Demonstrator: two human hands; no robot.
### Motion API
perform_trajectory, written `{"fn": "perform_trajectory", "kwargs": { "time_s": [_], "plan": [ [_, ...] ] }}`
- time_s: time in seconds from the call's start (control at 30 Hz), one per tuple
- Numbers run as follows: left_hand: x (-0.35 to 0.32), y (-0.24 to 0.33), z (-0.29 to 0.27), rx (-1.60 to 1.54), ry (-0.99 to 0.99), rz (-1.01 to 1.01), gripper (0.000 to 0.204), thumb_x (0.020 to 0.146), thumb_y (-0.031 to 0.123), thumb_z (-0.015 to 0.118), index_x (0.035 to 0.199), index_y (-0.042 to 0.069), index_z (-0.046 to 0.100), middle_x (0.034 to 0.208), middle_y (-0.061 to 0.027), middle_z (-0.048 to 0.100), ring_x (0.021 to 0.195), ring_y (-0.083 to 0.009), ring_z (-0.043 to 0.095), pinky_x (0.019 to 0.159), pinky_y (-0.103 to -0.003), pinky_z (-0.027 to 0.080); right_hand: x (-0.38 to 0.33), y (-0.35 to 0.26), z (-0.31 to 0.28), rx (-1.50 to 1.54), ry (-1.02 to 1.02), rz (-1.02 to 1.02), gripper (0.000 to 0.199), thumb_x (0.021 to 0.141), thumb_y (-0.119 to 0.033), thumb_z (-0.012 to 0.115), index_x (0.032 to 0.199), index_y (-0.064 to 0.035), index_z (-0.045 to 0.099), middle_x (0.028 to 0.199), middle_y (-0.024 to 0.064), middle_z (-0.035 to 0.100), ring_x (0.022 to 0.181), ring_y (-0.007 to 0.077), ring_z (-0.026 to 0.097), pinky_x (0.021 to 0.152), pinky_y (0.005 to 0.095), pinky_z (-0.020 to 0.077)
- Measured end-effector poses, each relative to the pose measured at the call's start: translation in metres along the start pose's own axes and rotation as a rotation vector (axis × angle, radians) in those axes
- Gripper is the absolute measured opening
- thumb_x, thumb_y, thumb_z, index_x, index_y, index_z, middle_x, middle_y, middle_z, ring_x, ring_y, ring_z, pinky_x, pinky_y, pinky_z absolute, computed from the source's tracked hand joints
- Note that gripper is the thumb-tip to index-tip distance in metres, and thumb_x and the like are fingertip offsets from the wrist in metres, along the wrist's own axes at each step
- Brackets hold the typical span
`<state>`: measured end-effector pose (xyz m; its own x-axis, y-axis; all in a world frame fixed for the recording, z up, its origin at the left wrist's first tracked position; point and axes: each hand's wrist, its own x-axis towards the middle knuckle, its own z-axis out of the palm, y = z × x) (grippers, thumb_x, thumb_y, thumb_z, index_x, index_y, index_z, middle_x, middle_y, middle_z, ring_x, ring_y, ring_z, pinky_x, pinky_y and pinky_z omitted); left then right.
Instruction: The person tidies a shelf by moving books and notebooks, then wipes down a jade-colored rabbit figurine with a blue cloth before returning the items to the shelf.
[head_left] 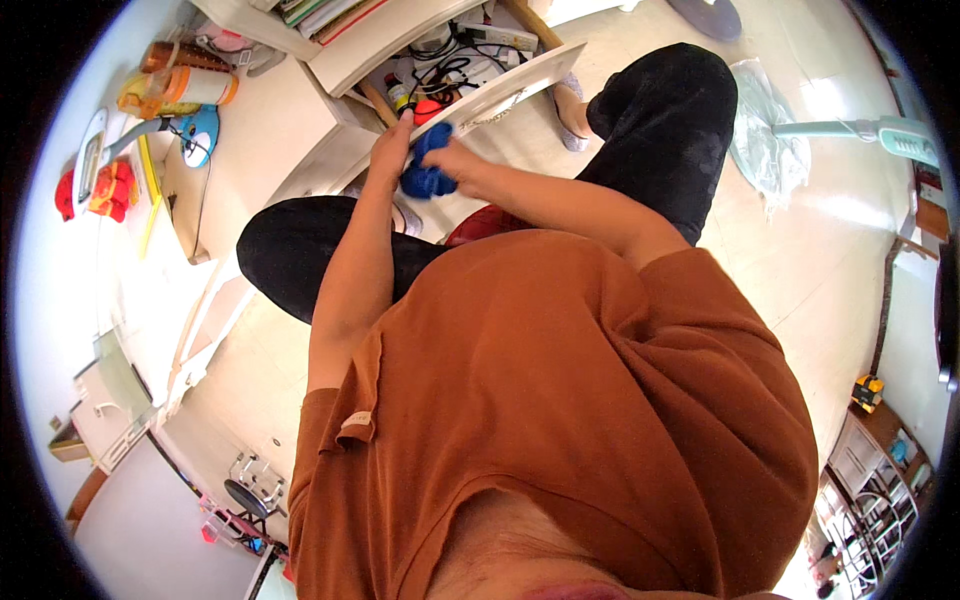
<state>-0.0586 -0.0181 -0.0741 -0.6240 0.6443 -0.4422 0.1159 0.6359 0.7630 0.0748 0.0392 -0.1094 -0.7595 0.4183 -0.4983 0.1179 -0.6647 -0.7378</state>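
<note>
A bunched blue cloth (428,178) is in my right hand (458,167), whose fingers are closed on it against the outer face of a pulled-out white drawer (535,78). My left hand (390,150) grips the left end of the drawer front, its fingertips at the top edge. Inside the drawer lie tangled black cables (455,72), a white device with buttons (500,38), a red-orange rounded item (428,110) and a small bottle (398,93). The cloth's far side is hidden by the drawer and my fingers.
Above this drawer, another compartment holds books and papers (320,15). On the white desk (265,130) at left stand an orange-lidded jar (200,86), a blue toy-like item (199,135) and a lamp (95,150). A clear plastic bag (770,140) and a pale green long-handled tool (850,130) are at right.
</note>
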Motion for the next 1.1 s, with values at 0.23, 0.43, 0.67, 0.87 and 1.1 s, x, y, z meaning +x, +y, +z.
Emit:
{"fn": "perform_trajectory", "kwargs": {
  "time_s": [0.23,0.43,0.67,0.87,1.1],
  "plan": [
    [-0.006,-0.009,0.003,0.158,0.108,0.096,0.065,0.081,0.06,0.066,0.098,-0.002,0.072,0.095,-0.0205,0.071,0.091,-0.0309,0.067,0.081,-0.039,0.05,0.069,0.051,-0.084,0.507,0.083,0.365,0.015,0.084,-0.001,0.058,0.097,0.0032,0.064,0.089,0.0159,0.068,0.073,0.0289,0.069,0.07,0.0415,0.0596],
    [0.001,0.007,0.006,0.342,0.113,0.166,0.069,0.076,0.064,0.07,0.092,-0.003,0.071,0.089,-0.0217,0.07,0.087,-0.0351,0.067,0.081,-0.04,0.05,0.107,0.027,-0.222,0.738,0.76,-0.175,0.018,0.088,-0.002,0.054,0.104,-0.0006,0.061,0.096,0.0173,0.068,0.084,0.0301,0.069,0.078,0.0464,0.0586],
    [-0.005,-0.045,0.015,0.101,0.364,-0.003,0.074,0.072,0.055,0.079,0.112,-0.005,0.063,0.111,-0.0214,0.066,0.098,-0.0326,0.064,0.087,-0.04,0.049,0.031,-0.11,-0.17,0.56,1.072,-0.454,0.022,0.086,-0.003,0.063,0.107,-0.0036,0.06,0.1,0.0094,0.065,0.084,0.0241,0.065,0.077,0.0372,0.0556],
    [-0.003,-0.014,0.037,-0.744,0.22,-0.341,0.073,0.084,0.046,0.074,0.132,-0.002,0.045,0.122,-0.0173,0.054,0.11,-0.0313,0.058,0.09,-0.04,0.049,0.021,-0.135,-0.145,0.218,0.881,-0.51,0.052,0.081,-0.008,0.069,0.129,-0.001,0.051,0.113,0.0106,0.062,0.103,0.0224,0.06,0.089,0.0338,0.0485],
    [0.04,0.007,0.035,-1.313,0.101,-0.338,0.05,0.094,0.03,0.066,0.129,0.0,0.045,0.13,-0.0135,0.044,0.139,-0.0334,0.033,0.114,-0.055,0.026,0.031,-0.122,-0.142,0.324,0.514,-0.469,0.039,0.082,-0.002,0.067,0.12,0.0008,0.057,0.106,0.0089,0.065,0.094,0.0202,0.063,0.083,0.0321,0.0512]
  ]
}}
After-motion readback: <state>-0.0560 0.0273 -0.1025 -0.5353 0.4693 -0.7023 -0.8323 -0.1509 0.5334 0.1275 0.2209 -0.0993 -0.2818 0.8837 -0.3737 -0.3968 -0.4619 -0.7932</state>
